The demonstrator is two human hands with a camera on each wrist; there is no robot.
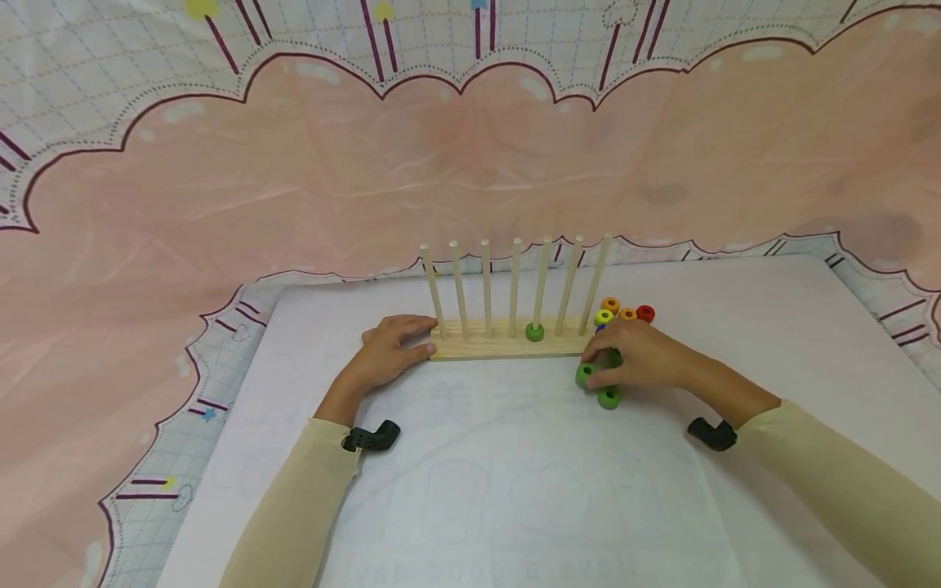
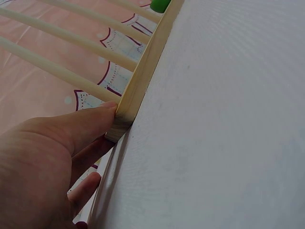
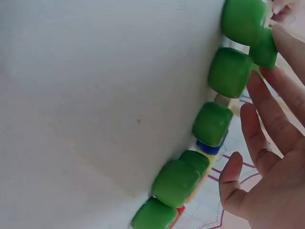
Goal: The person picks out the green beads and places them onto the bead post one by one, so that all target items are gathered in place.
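Observation:
A light wooden stand (image 1: 507, 347) holds a row of several upright pegs, and one green bead (image 1: 535, 332) sits low on one peg. At its left end, my left hand (image 1: 382, 351) grips the base; the left wrist view shows fingertips against the end of the wood (image 2: 138, 90). Just off the stand's right end, my right hand (image 1: 643, 355) pinches a green bead (image 3: 263, 49) between thumb and finger. More green beads (image 3: 230, 71) lie close around the fingers, one (image 1: 608, 398) in front of the hand. The hand partly hides others.
Behind the right hand lie a red bead (image 1: 645, 314), a yellow bead (image 1: 604, 317), orange beads (image 1: 610, 305) and a partly hidden blue bead (image 3: 208, 147). Everything rests on a white sheet (image 1: 470, 474), with a patterned pink cloth (image 1: 441, 163) beyond.

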